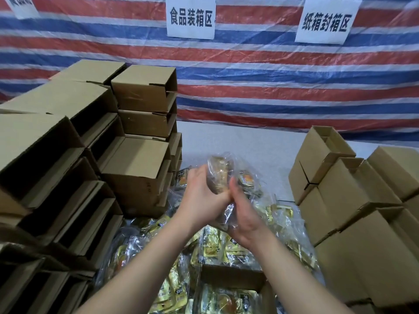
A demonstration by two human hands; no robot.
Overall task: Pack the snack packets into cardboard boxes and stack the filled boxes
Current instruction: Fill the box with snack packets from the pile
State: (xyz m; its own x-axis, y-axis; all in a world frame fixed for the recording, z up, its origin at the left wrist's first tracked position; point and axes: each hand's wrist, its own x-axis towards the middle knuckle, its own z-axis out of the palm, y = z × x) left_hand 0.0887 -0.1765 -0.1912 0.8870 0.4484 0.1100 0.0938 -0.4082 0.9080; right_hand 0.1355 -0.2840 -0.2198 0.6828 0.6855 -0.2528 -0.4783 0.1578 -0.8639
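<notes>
Both my hands hold up a clear plastic bag of snack packets (221,175) above the table. My left hand (201,196) grips its left side and my right hand (244,214) grips its lower right end. Below them lies a heap of gold snack packets (213,245) in clear bags. An open cardboard box (235,279) at the bottom centre holds several packets.
Stacks of open empty cardboard boxes (68,166) fill the left side. Closed boxes (353,200) are stacked on the right. A striped tarp (260,75) with paper signs hangs behind the white table (249,143).
</notes>
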